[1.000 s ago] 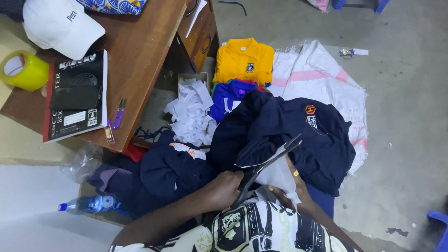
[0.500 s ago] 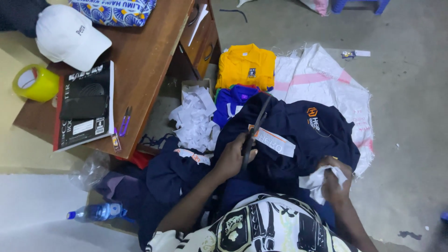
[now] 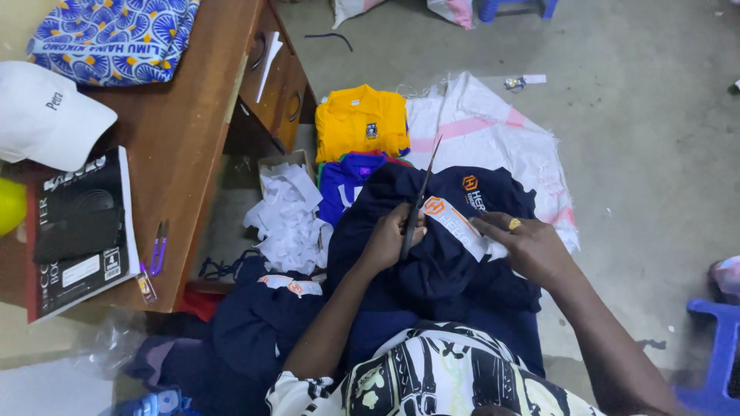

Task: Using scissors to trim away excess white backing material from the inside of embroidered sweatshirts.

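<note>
My left hand (image 3: 391,237) grips a pair of dark scissors (image 3: 420,196) whose blades point up and away from me. My right hand (image 3: 524,246), with a gold ring on one finger, presses on a white strip with an orange emblem (image 3: 456,223) that lies on a navy blue garment (image 3: 432,270) in my lap. The scissors sit just left of the strip, over the garment's folds. A second orange emblem (image 3: 470,183) shows on the garment above the strip.
A folded yellow shirt (image 3: 362,122) and a blue one (image 3: 347,181) lie on a white sack (image 3: 493,131) on the concrete floor. White scraps (image 3: 289,219) pile beside a wooden desk (image 3: 185,139) holding a white cap (image 3: 46,115), a book (image 3: 77,231) and purple snips (image 3: 158,248). A blue stool (image 3: 717,347) stands right.
The right hand has come up from the garment's lower right edge onto the white strip. The left hand with the scissors has stayed over the garment, the blades now upright. The view has shifted.
</note>
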